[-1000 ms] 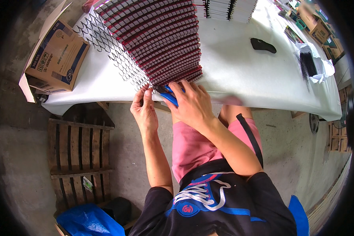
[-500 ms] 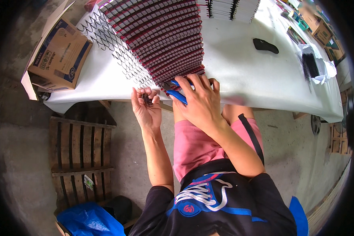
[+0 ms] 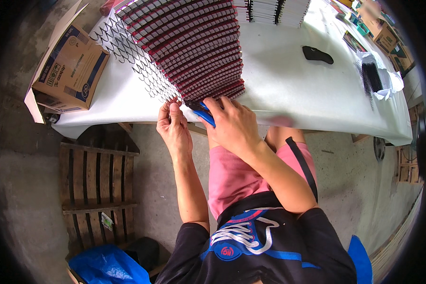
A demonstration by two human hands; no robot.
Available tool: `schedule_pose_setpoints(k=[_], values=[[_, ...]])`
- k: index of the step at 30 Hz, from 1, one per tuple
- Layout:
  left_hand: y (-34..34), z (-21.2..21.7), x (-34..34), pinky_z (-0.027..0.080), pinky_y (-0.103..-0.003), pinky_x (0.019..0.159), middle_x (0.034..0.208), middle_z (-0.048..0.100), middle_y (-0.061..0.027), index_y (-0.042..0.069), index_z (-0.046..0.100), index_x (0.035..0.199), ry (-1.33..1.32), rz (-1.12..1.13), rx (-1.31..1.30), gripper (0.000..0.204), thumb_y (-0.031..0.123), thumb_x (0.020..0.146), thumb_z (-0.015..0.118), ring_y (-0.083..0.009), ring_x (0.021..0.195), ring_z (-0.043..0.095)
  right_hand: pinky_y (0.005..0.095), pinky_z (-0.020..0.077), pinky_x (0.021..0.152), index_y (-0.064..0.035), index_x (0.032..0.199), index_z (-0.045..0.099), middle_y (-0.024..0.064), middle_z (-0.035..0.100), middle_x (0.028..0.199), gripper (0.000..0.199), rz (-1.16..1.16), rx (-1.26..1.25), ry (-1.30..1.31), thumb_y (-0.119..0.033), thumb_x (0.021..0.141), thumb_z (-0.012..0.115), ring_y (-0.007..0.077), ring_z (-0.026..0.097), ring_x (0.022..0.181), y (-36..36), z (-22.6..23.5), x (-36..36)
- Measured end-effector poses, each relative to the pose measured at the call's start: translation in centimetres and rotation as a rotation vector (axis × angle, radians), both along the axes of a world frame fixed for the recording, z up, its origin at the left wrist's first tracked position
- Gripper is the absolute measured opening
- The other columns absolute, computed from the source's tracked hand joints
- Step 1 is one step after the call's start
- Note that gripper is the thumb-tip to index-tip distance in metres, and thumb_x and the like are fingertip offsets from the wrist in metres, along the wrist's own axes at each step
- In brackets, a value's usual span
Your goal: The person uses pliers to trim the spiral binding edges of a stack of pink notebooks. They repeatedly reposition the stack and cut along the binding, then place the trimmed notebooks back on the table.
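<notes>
We see the tall stack of wire-bound books, red-edged, on the white-covered table, its near end at the front edge; black wire coils jut from its left side; our right hand grasps blue-handled pliers, their head at the stack's near left corner; our left hand has thumb and fingertips drawn together just beside it, though we cannot tell whether they pinch anything. Farther out, we have a flat black piece lying to the right; an open cardboard box sits at the left.
</notes>
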State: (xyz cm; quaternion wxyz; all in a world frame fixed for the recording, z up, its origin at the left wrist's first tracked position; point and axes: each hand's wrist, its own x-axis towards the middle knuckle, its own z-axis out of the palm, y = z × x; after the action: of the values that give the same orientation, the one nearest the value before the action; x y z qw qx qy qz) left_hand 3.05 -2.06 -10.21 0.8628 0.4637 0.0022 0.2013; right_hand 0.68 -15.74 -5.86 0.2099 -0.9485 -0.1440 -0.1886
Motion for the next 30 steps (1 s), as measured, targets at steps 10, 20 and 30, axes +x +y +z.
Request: schedule_pose_setpoints(k=[10,20,30], values=[[0.0,0.6,-0.6,0.026,-0.015,0.046,0.088,0.059,-0.0026,0.000,0.056,0.109,0.011,-0.055,-0.004,0.020,0.013,0.093,0.055,-0.0003,0.055,0.033,0.0421,0.0344,0.078,-0.0162,0.104,0.059,0.0003,0.053,0.088,0.035,-0.035,0.005,-0.252,-0.032,0.074,0.069,0.0186,0.051,0.083,-1.0,0.7,-0.6],[-0.1,0.9,-0.8,0.027,-0.016,0.048,0.088,0.057,-0.0015,0.000,0.056,0.102,0.011,-0.050,0.005,0.014,0.011,0.094,0.054,-0.0012,0.057,0.033,0.0450,0.0357,0.075,-0.0161,0.104,0.059,0.0006,0.051,0.089,0.036,-0.045,0.065,-0.144,-0.035,0.075,0.068,0.0191,0.051,0.085,-0.4,0.3,-0.4],[0.2,0.7,-0.8,0.027,-0.015,0.047,0.087,0.056,-0.0016,-0.001,0.056,0.106,-0.002,-0.076,0.015,0.018,0.012,0.094,0.054,-0.0012,0.057,0.033,0.0440,0.0364,0.074,-0.0146,0.105,0.058,0.0021,0.053,0.090,0.038,-0.047,-0.004,-0.170,-0.032,0.073,0.069,0.0208,0.053,0.084,0.0,0.7,-0.3]])
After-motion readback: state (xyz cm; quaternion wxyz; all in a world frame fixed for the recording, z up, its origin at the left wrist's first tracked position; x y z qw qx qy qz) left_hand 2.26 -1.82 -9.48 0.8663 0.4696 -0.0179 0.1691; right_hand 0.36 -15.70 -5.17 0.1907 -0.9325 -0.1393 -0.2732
